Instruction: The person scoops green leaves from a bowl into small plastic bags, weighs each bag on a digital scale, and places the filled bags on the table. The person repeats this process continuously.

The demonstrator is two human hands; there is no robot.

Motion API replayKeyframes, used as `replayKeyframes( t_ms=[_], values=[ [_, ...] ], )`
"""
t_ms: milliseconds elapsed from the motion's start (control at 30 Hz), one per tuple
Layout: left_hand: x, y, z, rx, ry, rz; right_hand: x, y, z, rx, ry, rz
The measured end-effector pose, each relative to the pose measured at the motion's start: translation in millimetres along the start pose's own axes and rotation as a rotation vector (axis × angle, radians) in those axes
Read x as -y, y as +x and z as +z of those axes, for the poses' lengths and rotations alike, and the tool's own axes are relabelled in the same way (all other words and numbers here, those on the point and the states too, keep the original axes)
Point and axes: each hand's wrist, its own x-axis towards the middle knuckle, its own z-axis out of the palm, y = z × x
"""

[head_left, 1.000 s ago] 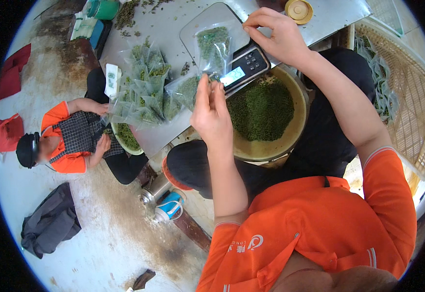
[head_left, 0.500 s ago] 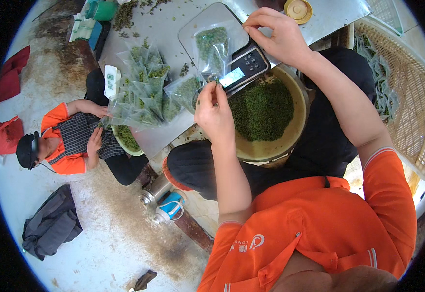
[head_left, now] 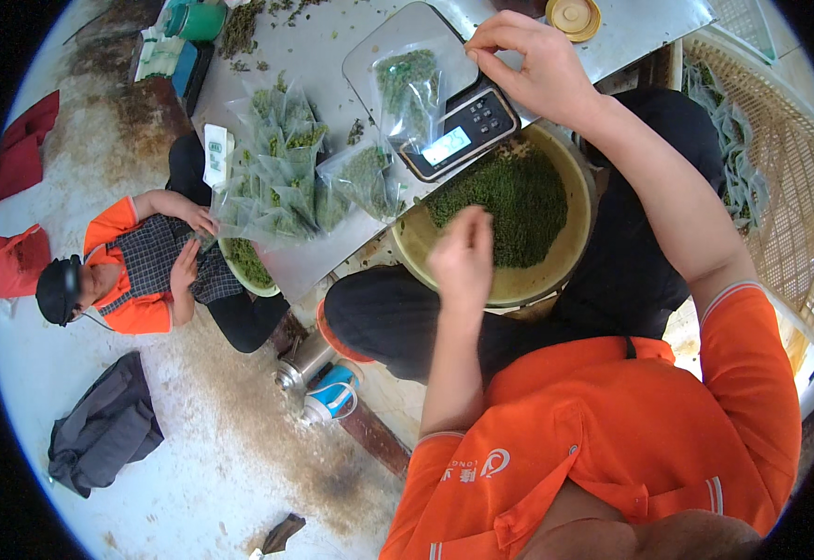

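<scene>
A clear plastic bag of green dried plant bits [head_left: 409,93] lies on the plate of a digital scale [head_left: 458,140] with a lit display. My right hand [head_left: 542,70] is at the scale's right edge, thumb and fingertips pinched together; what lies between them, if anything, is too small to make out. My left hand [head_left: 463,257] hangs over a round yellowish basin [head_left: 570,233] holding loose green plant bits [head_left: 509,201]. Motion smears its fingers, hiding whether it holds anything. Beside the scale lies another filled bag [head_left: 365,177].
Several filled bags [head_left: 281,168] are heaped on the metal table [head_left: 318,257]. A woven plastic basket [head_left: 789,177] with more bags stands at the right. A round lid [head_left: 573,17] lies at the far edge. At the left a co-worker [head_left: 150,261] sits by a bowl [head_left: 246,266].
My left hand has left the bag on the scale and moved right and nearer, over the basin. My right hand stays at the scale's edge.
</scene>
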Motion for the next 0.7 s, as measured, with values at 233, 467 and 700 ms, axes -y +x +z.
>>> replayKeyframes(
  t_ms=[233,467,700],
  values=[
    [37.0,-50.4,116.8,0.788,0.397,-0.125,5.4,0.5,2.7,0.022,0.006,0.042],
    [30.8,-41.0,73.3,0.591,0.189,-0.252,-1.5,-1.2,-1.8,0.027,-0.014,0.031],
    [54.3,-63.2,15.7,0.352,-0.236,-0.535,0.6,-1.2,2.0,0.018,0.007,0.031]
  ],
)
